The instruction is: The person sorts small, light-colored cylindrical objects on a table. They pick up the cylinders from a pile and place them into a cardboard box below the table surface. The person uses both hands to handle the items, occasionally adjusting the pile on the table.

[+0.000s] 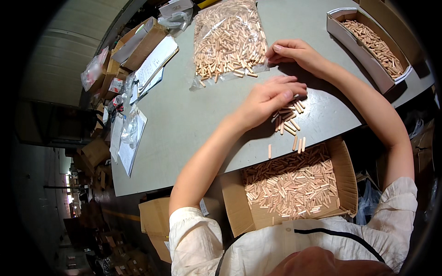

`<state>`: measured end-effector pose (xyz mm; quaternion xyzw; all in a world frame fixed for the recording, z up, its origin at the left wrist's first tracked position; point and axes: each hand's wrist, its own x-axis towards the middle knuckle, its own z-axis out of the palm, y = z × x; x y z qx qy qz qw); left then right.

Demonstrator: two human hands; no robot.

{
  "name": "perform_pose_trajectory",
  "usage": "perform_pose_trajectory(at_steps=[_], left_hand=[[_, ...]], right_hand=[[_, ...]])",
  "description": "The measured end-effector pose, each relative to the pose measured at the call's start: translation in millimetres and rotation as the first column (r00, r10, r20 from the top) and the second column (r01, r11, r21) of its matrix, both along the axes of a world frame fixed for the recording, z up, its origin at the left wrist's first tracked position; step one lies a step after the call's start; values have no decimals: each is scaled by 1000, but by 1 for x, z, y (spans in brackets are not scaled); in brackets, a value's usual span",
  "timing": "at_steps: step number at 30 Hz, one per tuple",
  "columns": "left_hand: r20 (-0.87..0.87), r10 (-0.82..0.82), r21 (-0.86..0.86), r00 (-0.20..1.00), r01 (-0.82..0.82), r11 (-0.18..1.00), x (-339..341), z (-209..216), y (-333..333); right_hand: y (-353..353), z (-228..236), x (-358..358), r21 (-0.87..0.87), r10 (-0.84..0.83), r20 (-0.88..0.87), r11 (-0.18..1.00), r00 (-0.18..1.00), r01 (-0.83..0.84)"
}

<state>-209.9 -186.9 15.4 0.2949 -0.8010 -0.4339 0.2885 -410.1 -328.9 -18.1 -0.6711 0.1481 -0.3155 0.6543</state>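
Small wooden dowels (291, 120) lie in a loose pile near the table's front edge. My left hand (272, 97) rests palm down over the far part of that pile, its fingers stretched to the right and covering some of the dowels. Beyond it, my right hand (297, 53) is at the right edge of a clear plastic bag (229, 39) full of dowels. Its fingers are curled together, and whatever may be between them is hidden. Below the table edge, in front of my body, an open cardboard box (236, 204) holds many more dowels.
A long narrow carton (352, 51) of dowels stands at the far right of the grey table (170, 138). Papers and notebooks (154, 62) line the left edge beside cardboard boxes (146, 43). Another carton (155, 221) is below the table by my left elbow.
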Motion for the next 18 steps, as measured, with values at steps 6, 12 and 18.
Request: perform_pose_trajectory(at_steps=[6, 12, 18], left_hand=[[44, -181, -87, 983, 184, 979, -5, 4, 45], [-347, -15, 314, 938, 131, 941, 19, 10, 103], [-15, 677, -328, 736, -643, 692, 85, 13, 30]], right_hand=[[0, 4, -1, 5, 27, -27, 1000, 999, -27], [5, 4, 0, -59, -65, -3, 996, 998, 65], [20, 12, 5, -95, -237, -8, 967, 972, 235]])
